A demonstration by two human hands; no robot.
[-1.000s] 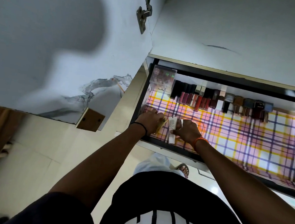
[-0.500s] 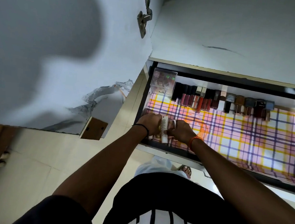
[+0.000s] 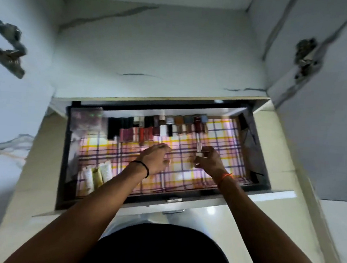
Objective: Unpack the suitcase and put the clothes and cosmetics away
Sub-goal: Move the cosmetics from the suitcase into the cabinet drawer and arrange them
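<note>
Open drawer [image 3: 183, 201] w/ plaid liner [image 3: 206, 175], both hands over the middle. Right hand [image 3: 206, 162] pinching a small pale cosmetic tube [image 3: 198, 152], held upright just above the liner, not yet set down. Left hand [image 3: 156, 158] holding nothing, fingers loosely curled, hovering beside the right. Back row of lipsticks & bottles [image 3: 160, 128] lined along the rear wall, clear box [image 3: 87, 118] at back-left corner. Three squeeze tubes [image 3: 97, 174] lying side by side at front-left.

Risks, as judged from here:
- Knocking the back row: items packed touching, upright; a nudge from knuckles while slotting the tube in prob. topples several, domino style.
- Small item, fingertip pinch only: easy slip, could roll on the liner or drop over the drawer front to the floor.
- Liner bunching if the hands drag across it, shifting the front tubes.
- Frame blurred, so cap state on the held tube not readable; a loose cap = leak.
</note>
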